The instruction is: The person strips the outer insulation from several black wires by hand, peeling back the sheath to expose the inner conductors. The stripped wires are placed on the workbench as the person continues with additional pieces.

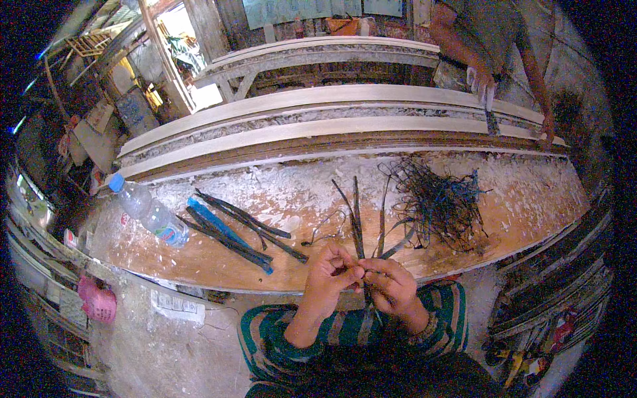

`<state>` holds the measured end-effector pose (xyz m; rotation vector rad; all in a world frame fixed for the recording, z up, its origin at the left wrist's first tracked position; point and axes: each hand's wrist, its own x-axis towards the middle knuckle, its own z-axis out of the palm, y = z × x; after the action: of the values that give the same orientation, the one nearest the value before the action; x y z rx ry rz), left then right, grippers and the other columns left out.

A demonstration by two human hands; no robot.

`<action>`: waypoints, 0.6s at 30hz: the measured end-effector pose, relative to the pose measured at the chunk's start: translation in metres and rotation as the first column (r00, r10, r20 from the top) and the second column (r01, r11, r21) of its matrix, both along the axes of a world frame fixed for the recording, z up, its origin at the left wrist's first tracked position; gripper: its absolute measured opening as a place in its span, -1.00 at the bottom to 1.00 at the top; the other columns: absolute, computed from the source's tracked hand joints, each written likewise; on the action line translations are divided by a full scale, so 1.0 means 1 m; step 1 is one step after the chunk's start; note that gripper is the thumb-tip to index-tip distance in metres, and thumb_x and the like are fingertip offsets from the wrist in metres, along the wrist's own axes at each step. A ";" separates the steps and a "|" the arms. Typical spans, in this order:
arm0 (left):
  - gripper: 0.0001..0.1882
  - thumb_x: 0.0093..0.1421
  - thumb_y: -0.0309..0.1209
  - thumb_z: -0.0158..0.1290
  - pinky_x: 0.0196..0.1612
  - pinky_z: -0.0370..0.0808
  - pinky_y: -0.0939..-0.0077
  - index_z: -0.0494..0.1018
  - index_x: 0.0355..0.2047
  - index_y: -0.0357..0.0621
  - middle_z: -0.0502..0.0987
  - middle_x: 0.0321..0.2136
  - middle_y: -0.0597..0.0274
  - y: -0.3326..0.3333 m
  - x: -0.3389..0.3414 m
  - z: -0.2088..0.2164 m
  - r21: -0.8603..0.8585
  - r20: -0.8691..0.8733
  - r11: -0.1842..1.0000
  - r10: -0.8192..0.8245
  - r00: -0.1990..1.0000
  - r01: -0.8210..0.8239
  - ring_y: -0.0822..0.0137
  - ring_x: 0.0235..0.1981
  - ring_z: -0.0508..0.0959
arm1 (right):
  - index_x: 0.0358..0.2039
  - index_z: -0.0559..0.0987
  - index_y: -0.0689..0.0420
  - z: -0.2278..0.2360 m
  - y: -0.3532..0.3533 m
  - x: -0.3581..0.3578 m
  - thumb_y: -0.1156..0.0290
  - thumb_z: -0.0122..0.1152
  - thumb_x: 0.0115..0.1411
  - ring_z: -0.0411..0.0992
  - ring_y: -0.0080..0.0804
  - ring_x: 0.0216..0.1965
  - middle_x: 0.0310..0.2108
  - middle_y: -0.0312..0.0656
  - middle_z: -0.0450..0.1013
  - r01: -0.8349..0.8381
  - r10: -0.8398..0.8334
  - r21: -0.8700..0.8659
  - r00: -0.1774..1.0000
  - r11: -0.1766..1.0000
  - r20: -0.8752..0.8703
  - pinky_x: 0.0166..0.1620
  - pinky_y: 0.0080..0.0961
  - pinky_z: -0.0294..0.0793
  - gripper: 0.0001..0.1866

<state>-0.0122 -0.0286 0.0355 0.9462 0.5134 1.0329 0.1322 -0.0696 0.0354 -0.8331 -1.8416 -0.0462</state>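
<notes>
1. Your left hand (332, 273), lower centre of the frame: grip pinched, thumb and fingertips closed on the dark strips (357, 222).
2. Your right hand (393, 286), just beside it: grip pinching the same strips, fingertips meeting the left's.
3. The strips stand at centre frame — upper ends fanned out over the worktop (166, 262), lower ends hanging below your fingers.
4. Right of centre, near your right hand: a loose tangle of dark cord (441, 205).
5. Left of centre: black strips (229, 244) with a blue strip (222, 222) among them; a clear bottle (146, 211), blue-capped, lies farther left.
6. Upper right: a co-worker's hand (483, 85) holds a brush (492, 123) at the long pale boards (318, 128).
</notes>
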 end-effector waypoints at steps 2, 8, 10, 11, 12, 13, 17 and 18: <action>-0.76 -0.03 -0.59 0.11 -0.56 0.45 0.63 0.26 -0.41 -0.14 0.42 -0.53 0.27 0.001 -0.001 0.002 -0.035 0.057 0.998 -0.042 0.998 0.044 0.46 -0.54 0.46 | -0.42 0.42 0.19 0.001 -0.001 -0.001 0.69 0.06 -0.19 0.46 -0.17 -0.41 -0.30 0.04 0.44 0.026 -0.026 -0.009 0.999 1.000 -0.022 -0.38 -0.45 0.45 -0.76; -0.69 -0.06 -0.63 0.12 -0.51 0.48 0.61 0.28 -0.32 -0.15 0.43 -0.48 0.29 -0.002 -0.003 0.010 0.121 -0.045 0.993 0.022 0.999 -0.017 0.44 -0.49 0.48 | -0.43 0.41 0.21 0.007 -0.006 -0.003 0.68 0.12 -0.15 0.46 -0.19 -0.45 -0.38 0.01 0.47 0.098 -0.101 -0.056 0.993 0.994 -0.062 -0.37 -0.46 0.45 -0.79; -0.72 -0.06 -0.63 0.11 -0.48 0.50 0.60 0.31 -0.32 -0.17 0.44 -0.46 0.28 -0.008 -0.002 0.012 0.346 -0.232 0.927 0.237 0.943 -0.147 0.43 -0.45 0.50 | -0.43 0.41 0.21 0.008 -0.007 -0.006 0.68 0.14 -0.13 0.47 -0.19 -0.43 -0.38 0.00 0.47 0.102 -0.111 -0.084 0.988 0.991 -0.106 -0.35 -0.46 0.45 -0.80; -0.73 -0.06 -0.63 0.11 -0.46 0.50 0.60 0.32 -0.32 -0.18 0.45 -0.44 0.28 -0.011 -0.001 0.012 0.461 -0.298 0.867 0.351 0.888 -0.188 0.42 -0.43 0.50 | -0.43 0.41 0.21 0.008 -0.007 -0.007 0.68 0.14 -0.12 0.47 -0.19 -0.42 -0.38 0.00 0.47 0.100 -0.115 -0.111 0.984 0.989 -0.136 -0.34 -0.46 0.44 -0.81; -0.75 -0.05 -0.62 0.10 -0.46 0.50 0.59 0.34 -0.33 -0.18 0.45 -0.44 0.27 -0.013 0.000 0.011 0.514 -0.294 0.834 0.390 0.873 -0.200 0.43 -0.42 0.51 | -0.43 0.42 0.21 0.009 -0.008 -0.009 0.68 0.14 -0.11 0.46 -0.18 -0.41 -0.38 -0.01 0.47 0.097 -0.120 -0.138 0.979 0.986 -0.166 -0.33 -0.47 0.44 -0.81; -0.76 -0.05 -0.62 0.09 -0.46 0.50 0.59 0.36 -0.34 -0.19 0.45 -0.44 0.26 -0.015 0.001 0.011 0.564 -0.287 0.799 0.429 0.857 -0.211 0.43 -0.40 0.51 | -0.43 0.42 0.21 0.009 -0.008 -0.010 0.67 0.14 -0.11 0.46 -0.18 -0.40 -0.38 -0.01 0.47 0.096 -0.129 -0.172 0.973 0.980 -0.190 -0.32 -0.47 0.44 -0.82; -0.82 -0.03 -0.62 0.08 -0.47 0.50 0.59 0.39 -0.37 -0.22 0.45 -0.43 0.23 -0.014 0.002 0.006 0.717 -0.269 0.660 0.558 0.785 -0.224 0.46 -0.43 0.51 | -0.45 0.44 0.23 0.008 -0.008 -0.012 0.67 0.13 -0.10 0.46 -0.20 -0.38 -0.37 -0.03 0.47 0.130 -0.157 -0.182 0.978 0.975 -0.139 -0.32 -0.47 0.43 -0.85; -0.82 -0.03 -0.62 0.07 -0.47 0.49 0.59 0.39 -0.37 -0.22 0.45 -0.43 0.22 -0.013 0.001 0.006 0.745 -0.277 0.631 0.586 0.762 -0.215 0.46 -0.44 0.50 | -0.45 0.44 0.23 0.007 -0.008 -0.012 0.67 0.13 -0.10 0.46 -0.20 -0.38 -0.37 -0.03 0.47 0.132 -0.156 -0.182 0.980 0.974 -0.122 -0.32 -0.46 0.43 -0.85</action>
<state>-0.0108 -0.0417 0.0410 1.8609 0.8444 1.4536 0.1200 -0.0780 0.0428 -1.0654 -1.6717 0.0783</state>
